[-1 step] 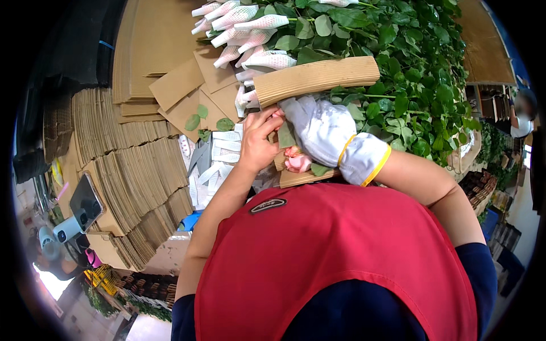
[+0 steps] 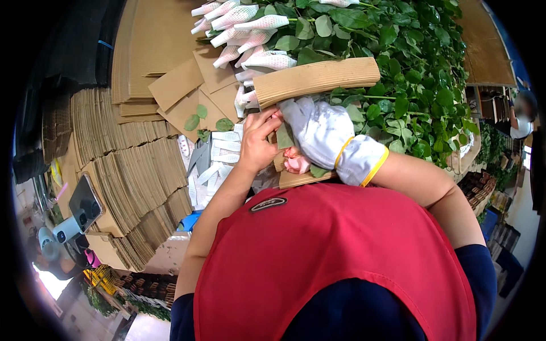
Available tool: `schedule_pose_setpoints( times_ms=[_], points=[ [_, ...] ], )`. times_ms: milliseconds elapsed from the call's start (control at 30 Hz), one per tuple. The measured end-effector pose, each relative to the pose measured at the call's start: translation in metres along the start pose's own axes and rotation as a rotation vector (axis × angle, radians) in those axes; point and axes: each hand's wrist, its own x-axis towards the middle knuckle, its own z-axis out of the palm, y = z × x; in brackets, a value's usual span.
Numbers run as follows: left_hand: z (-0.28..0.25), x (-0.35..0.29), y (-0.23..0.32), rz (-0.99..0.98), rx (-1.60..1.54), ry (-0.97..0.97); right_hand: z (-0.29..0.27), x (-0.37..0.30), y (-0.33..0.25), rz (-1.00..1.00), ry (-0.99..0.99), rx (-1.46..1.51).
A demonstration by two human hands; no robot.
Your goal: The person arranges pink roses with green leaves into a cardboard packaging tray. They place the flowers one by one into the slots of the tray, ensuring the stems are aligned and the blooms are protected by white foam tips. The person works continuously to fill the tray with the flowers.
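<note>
My bare left hand has its fingers bent and pressed together at a small patch of pink that looks like a rose head. Close on its right is my right hand, in a white glove with yellow edging. Its fingers curl down beside green leaves, and their tips are hidden. Below the two hands, pink roses with a leaf lie on a corrugated cardboard piece against my red apron. Just beyond the hands lies a curved strip of corrugated cardboard.
Roses in white foam net sleeves lie at the back, their leafy stems stretching right. Stacked cardboard sheets fill the left side. White strips lie beside my left hand. A phone on a stand is farther left.
My gloved right hand and wrist have shifted very slightly to the left. My left hand and the roses look the same.
</note>
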Motion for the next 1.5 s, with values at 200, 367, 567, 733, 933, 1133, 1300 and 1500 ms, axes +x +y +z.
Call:
schedule_pose_setpoints(
  times_ms=[200, 367, 567, 733, 933, 1133, 1300, 1500],
  points=[
    [-0.010, 0.002, 0.015, -0.025, 0.046, -0.058, -0.008, 0.005, 0.019, -0.051, -0.092, 0.319],
    [-0.007, 0.001, 0.013, -0.048, 0.087, -0.025, -0.060, 0.011, -0.002, -0.169, -0.069, 0.353],
    [-0.009, 0.004, 0.022, 0.007, 0.073, 0.014, -0.051, 0.006, 0.029, -0.288, -0.183, 0.090],
    [-0.006, 0.000, 0.020, -0.006, 0.059, 0.046, -0.075, -0.017, 0.031, -0.266, -0.357, -0.103],
    [-0.007, -0.001, 0.019, -0.025, 0.083, -0.019, -0.034, 0.002, 0.007, -0.232, -0.522, -0.047],
    [-0.011, -0.001, 0.016, -0.039, -0.012, -0.083, -0.005, -0.005, 0.013, -0.250, -0.441, 0.055],
    [-0.004, -0.005, 0.021, -0.084, 0.004, -0.027, -0.030, 0.004, 0.017, -0.303, -0.538, -0.097],
    [-0.011, 0.002, 0.026, -0.045, 0.052, -0.078, -0.018, 0.004, 0.016, -0.249, -0.395, -0.170]
  ],
)
